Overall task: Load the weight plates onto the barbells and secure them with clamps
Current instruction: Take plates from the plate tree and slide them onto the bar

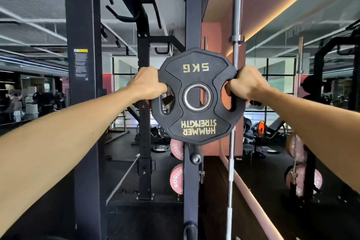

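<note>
Two hands carry one black 5 kg Hammer Strength weight plate (197, 96) upright at arm's length, its printed face turned toward the camera and upside down. The left hand (147, 85) grips the plate's left edge with its fingers curled through the left grip slot; the right hand (246, 84) does the same at the right edge, fingers hooked through the right slot. The plate sits squarely between the two hands, held in the air and resting on nothing, with its steel-ringed centre hole (197, 97) open and unobstructed.

By my reading, the step in hand is carrying a plate toward a bar; no plate seen here is yet loaded, and no clamp is in view. Directly behind the plate stands a black rack upright (191, 181), from which a short storage peg (195, 157) juts just below the plate's lower edge. A chrome barbell (236, 15) stands upright just behind and to the right of the plate, close to the right hand, its collar above the plate's top edge. Pink Rogue plates (176, 178) hang lower on the rack.

The next move probably calls for bringing the centre hole in line with a barbell sleeve and sliding the plate on squarely, both hands keeping it level so it does not bind. Which bar is meant cannot be told from here.
</note>
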